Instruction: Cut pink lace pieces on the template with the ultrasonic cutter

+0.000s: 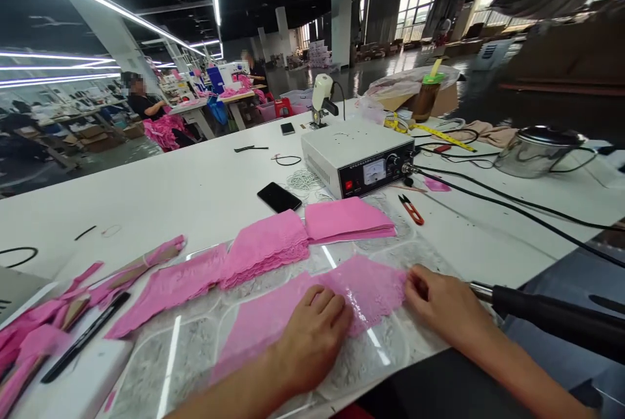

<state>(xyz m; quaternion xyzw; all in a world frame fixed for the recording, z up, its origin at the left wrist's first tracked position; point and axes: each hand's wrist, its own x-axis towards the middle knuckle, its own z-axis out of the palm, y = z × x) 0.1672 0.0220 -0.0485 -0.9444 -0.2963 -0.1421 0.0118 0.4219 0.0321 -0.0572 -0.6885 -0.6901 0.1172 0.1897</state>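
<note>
A sheer pink lace piece (368,289) lies spread over the clear-covered marbled mat (195,341). My left hand (315,334) rests on its middle with the fingers curled down onto the cloth. At the right end my right hand (442,302) pinches the edge between thumb and fingers. Behind my right wrist reaches a black-handled tool (547,315) with a metal shaft, its tip hidden. Beyond the mat's middle sit a stack of scalloped pink lace pieces (268,243) and a folded pink fabric stack (346,218). Another pink strip (170,292) trails left.
A grey power box (359,152) with dial and cables stands behind the stacks. Around it lie a phone (279,198), red thread snips (411,209), a yellow tape measure (444,136) and a glass pot (534,152). A black pen (85,337) lies at left. Co-workers sit farther off.
</note>
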